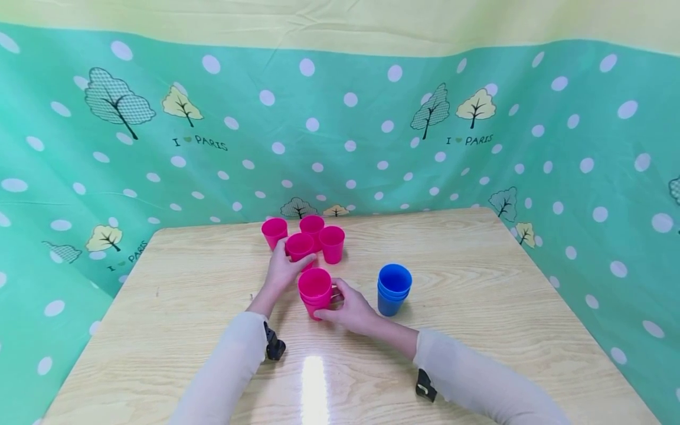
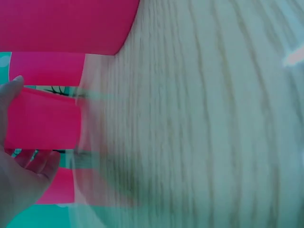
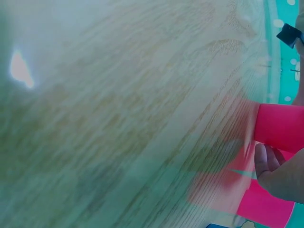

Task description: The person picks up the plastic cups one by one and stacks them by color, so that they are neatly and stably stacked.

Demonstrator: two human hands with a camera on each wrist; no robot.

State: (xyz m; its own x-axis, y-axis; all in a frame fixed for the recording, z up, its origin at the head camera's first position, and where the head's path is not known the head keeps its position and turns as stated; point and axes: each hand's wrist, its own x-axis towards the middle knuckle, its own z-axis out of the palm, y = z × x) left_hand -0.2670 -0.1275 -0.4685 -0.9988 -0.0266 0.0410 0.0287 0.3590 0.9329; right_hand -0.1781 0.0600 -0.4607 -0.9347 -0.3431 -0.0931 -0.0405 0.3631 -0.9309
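My left hand (image 1: 281, 265) grips a single pink cup (image 1: 300, 243), with the thumb on its near side and the fingers round its left. In the left wrist view, the thumb and fingers of that hand (image 2: 23, 175) lie on opposite sides of the pink cup (image 2: 45, 118). Just in front of it, my right hand (image 1: 350, 308) holds a stack of pink cups (image 1: 314, 287) upright from the right side. Behind the left hand stand three more pink cups: one on the left (image 1: 274, 230), one at the back (image 1: 311, 225) and one on the right (image 1: 332, 245).
A stack of blue cups (image 1: 394, 289) stands upright to the right of the right hand. The wooden table (image 1: 504, 283) carries everything. A green dotted cloth (image 1: 350, 124) hangs behind and along the sides. Both forearms wear a small black wrist device.
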